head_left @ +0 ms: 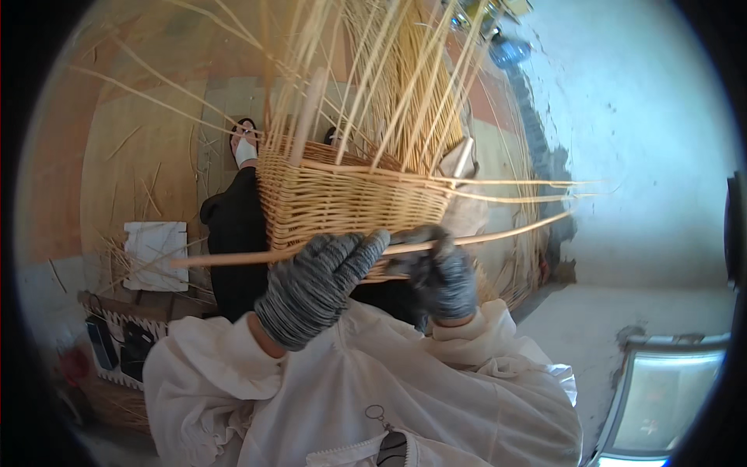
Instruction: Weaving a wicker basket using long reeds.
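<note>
A half-woven wicker basket (350,198) rests tilted across my lap, its long upright stakes (420,86) fanning out away from me. In front of its near side runs a single thick willow rod (510,233), lying crosswise. My left hand (317,286), in a grey knitted glove, is wrapped round the rod with its thumb side toward the middle. Close beside it, my right hand (442,272), gloved alike and a little blurred, grips the same rod. The rod's thick end sticks out to the left and its thinner end bends up to the right.
A large bundle of loose willow rods (412,47) lies beyond the basket. To the left are a white sheet (156,257), scattered rod pieces and a patterned box (120,366) with dark items on it. A pale wall (622,156) rises on the right, with a blue container (510,52) at its foot.
</note>
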Demonstrator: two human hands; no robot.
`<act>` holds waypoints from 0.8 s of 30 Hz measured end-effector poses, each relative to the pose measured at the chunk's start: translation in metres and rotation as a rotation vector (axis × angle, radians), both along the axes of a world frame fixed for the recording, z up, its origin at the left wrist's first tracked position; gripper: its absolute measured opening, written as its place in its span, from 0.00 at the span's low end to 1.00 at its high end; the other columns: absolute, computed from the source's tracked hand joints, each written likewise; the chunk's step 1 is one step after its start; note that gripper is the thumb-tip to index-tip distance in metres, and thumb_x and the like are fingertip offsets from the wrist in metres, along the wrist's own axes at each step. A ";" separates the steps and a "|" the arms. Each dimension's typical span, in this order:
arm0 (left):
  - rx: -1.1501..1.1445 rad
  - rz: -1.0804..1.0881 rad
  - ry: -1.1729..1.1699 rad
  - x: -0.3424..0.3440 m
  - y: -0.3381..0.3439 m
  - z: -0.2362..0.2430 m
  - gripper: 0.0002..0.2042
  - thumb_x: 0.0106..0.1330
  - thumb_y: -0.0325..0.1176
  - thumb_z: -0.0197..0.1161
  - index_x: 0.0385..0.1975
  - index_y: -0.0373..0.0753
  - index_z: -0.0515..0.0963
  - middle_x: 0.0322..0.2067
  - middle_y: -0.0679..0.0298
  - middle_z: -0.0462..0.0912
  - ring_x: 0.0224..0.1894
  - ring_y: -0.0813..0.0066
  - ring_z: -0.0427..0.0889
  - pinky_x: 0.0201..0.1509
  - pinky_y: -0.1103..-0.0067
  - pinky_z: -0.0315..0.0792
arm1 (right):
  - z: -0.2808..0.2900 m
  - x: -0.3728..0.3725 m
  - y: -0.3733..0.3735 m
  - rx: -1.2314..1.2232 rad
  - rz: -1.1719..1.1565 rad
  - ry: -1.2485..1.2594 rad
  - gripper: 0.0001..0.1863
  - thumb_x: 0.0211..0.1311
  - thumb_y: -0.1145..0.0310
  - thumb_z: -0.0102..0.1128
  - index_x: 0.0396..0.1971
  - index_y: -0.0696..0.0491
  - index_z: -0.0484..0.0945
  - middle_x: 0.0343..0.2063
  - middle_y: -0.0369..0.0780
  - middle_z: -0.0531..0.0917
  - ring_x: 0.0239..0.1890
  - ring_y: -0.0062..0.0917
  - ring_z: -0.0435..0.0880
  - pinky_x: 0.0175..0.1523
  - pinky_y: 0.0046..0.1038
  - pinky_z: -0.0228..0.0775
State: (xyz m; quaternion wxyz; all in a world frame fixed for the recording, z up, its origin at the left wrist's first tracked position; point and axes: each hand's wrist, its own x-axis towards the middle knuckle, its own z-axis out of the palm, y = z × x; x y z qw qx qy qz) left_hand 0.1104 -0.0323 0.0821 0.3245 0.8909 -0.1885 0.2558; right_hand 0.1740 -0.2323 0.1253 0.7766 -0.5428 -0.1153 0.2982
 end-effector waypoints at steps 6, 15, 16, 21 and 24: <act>-0.331 0.172 0.026 0.022 0.081 -0.036 0.13 0.61 0.29 0.59 0.46 0.39 0.78 0.32 0.60 0.82 0.33 0.68 0.81 0.38 0.75 0.77 | 0.023 0.061 0.040 0.097 -0.183 -0.505 0.22 0.66 0.51 0.48 0.36 0.59 0.74 0.31 0.48 0.83 0.26 0.29 0.82 0.33 0.27 0.76; -0.976 -0.168 0.312 0.122 0.102 -0.159 0.10 0.66 0.31 0.56 0.42 0.33 0.77 0.37 0.55 0.82 0.40 0.62 0.81 0.47 0.76 0.74 | 0.029 0.089 0.120 -0.640 0.289 -1.032 0.17 0.64 0.60 0.55 0.40 0.60 0.76 0.37 0.49 0.82 0.35 0.39 0.84 0.39 0.38 0.80; -0.972 -0.231 0.423 0.130 0.104 -0.171 0.09 0.65 0.30 0.57 0.40 0.33 0.77 0.37 0.54 0.82 0.39 0.62 0.81 0.47 0.76 0.74 | 0.028 0.086 0.123 -0.716 0.318 -0.983 0.13 0.61 0.65 0.58 0.38 0.60 0.78 0.38 0.46 0.83 0.35 0.34 0.84 0.40 0.32 0.79; -0.747 -0.243 0.370 0.135 0.103 -0.197 0.08 0.63 0.27 0.57 0.41 0.34 0.78 0.36 0.53 0.82 0.39 0.60 0.81 0.47 0.74 0.73 | 0.013 0.073 0.136 -0.824 0.402 -1.200 0.10 0.55 0.71 0.63 0.36 0.58 0.79 0.40 0.43 0.83 0.35 0.28 0.85 0.40 0.25 0.77; -0.759 -0.216 0.382 0.131 0.105 -0.191 0.10 0.63 0.27 0.58 0.43 0.35 0.78 0.37 0.54 0.82 0.39 0.61 0.81 0.47 0.74 0.73 | 0.009 0.068 0.145 -1.036 0.396 -1.269 0.09 0.52 0.72 0.64 0.34 0.57 0.80 0.39 0.44 0.83 0.35 0.31 0.84 0.42 0.26 0.76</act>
